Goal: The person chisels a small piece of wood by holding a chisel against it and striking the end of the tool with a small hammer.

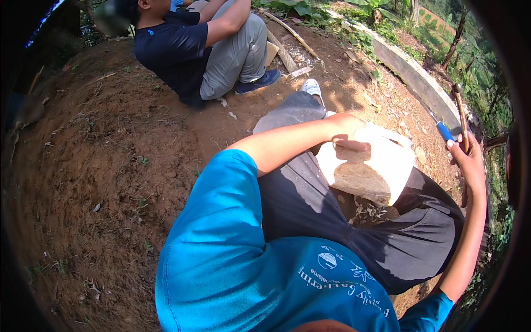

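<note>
Step in hand: looks to me like a pause in chipping the pale wood block (373, 166), with shavings (371, 212) lying just below it.
Next move: another cut would call for bringing the blue-handled tool (444, 131) over to the wood while the block is held steady.
Wood block: between the bent legs (301, 191), touching the left hand, well apart from the right.
Left hand (351, 133): laid on the block's far left corner; glare hides the fingertips, so I can't tell how firmly it grips.
Right hand (469, 160): out to the side, fingers curled, pinching the tool together with a knobbed brown stick (461, 110).
</note>
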Action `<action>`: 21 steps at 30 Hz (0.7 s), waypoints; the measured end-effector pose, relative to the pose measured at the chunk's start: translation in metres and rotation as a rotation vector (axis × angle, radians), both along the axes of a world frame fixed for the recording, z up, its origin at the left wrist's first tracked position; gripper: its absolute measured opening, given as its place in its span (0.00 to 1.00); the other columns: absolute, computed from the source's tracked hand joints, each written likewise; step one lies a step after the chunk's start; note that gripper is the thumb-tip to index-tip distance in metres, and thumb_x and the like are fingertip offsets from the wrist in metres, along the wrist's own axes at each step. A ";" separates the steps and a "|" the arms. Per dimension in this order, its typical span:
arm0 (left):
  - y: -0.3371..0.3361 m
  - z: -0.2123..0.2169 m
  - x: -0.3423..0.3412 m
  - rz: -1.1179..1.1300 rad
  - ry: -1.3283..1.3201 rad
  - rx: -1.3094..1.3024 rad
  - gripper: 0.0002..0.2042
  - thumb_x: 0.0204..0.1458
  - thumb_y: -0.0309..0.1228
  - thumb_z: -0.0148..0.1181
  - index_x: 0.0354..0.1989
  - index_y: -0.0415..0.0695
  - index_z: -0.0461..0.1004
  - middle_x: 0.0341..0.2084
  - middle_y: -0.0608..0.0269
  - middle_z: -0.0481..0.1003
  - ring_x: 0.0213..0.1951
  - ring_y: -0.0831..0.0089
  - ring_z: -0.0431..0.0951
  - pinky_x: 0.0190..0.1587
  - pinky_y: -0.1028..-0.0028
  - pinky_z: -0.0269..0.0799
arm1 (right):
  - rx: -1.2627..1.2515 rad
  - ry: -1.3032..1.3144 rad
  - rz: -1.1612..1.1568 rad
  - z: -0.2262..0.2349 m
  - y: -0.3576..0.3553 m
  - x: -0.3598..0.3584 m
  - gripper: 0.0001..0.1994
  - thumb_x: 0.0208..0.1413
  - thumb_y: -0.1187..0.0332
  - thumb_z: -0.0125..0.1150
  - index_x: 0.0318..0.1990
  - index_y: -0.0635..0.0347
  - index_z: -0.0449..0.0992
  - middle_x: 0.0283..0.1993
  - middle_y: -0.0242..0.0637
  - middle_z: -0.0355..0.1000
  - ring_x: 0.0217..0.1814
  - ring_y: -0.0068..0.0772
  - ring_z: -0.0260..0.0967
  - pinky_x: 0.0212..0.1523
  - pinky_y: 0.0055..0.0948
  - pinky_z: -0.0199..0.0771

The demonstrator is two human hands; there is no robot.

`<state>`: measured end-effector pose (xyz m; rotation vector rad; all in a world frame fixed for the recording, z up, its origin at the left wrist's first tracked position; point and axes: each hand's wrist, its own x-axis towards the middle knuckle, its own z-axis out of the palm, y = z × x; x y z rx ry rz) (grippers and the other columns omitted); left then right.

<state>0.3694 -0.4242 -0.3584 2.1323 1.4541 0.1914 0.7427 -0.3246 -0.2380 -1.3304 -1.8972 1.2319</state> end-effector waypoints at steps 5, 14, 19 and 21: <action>0.000 0.019 -0.002 0.098 -0.104 -0.102 0.24 0.44 0.47 0.72 0.41 0.40 0.77 0.35 0.48 0.80 0.41 0.57 0.81 0.44 0.63 0.75 | -0.001 -0.016 0.034 -0.010 0.004 -0.003 0.16 0.53 0.65 0.71 0.41 0.55 0.68 0.31 0.24 0.66 0.31 0.16 0.65 0.29 0.22 0.68; 0.004 0.014 0.009 -0.005 -0.148 0.052 0.20 0.47 0.40 0.72 0.42 0.39 0.77 0.32 0.51 0.80 0.36 0.64 0.80 0.41 0.66 0.74 | 0.052 -0.143 0.031 0.004 0.003 0.005 0.21 0.50 0.54 0.73 0.39 0.56 0.69 0.32 0.28 0.70 0.38 0.20 0.68 0.37 0.24 0.69; -0.002 -0.009 -0.024 -0.027 -0.119 -0.128 0.20 0.40 0.36 0.71 0.42 0.41 0.79 0.36 0.54 0.81 0.40 0.66 0.82 0.45 0.67 0.76 | 0.086 -0.217 0.120 0.011 -0.003 -0.017 0.17 0.55 0.59 0.71 0.39 0.57 0.69 0.31 0.25 0.66 0.34 0.15 0.65 0.35 0.21 0.68; -0.009 -0.012 -0.034 -0.090 -0.145 -0.249 0.16 0.40 0.33 0.72 0.37 0.40 0.77 0.32 0.58 0.80 0.36 0.71 0.81 0.41 0.70 0.76 | 0.044 -0.239 0.128 0.018 -0.010 -0.024 0.19 0.53 0.59 0.71 0.42 0.60 0.70 0.33 0.26 0.67 0.36 0.18 0.67 0.35 0.22 0.69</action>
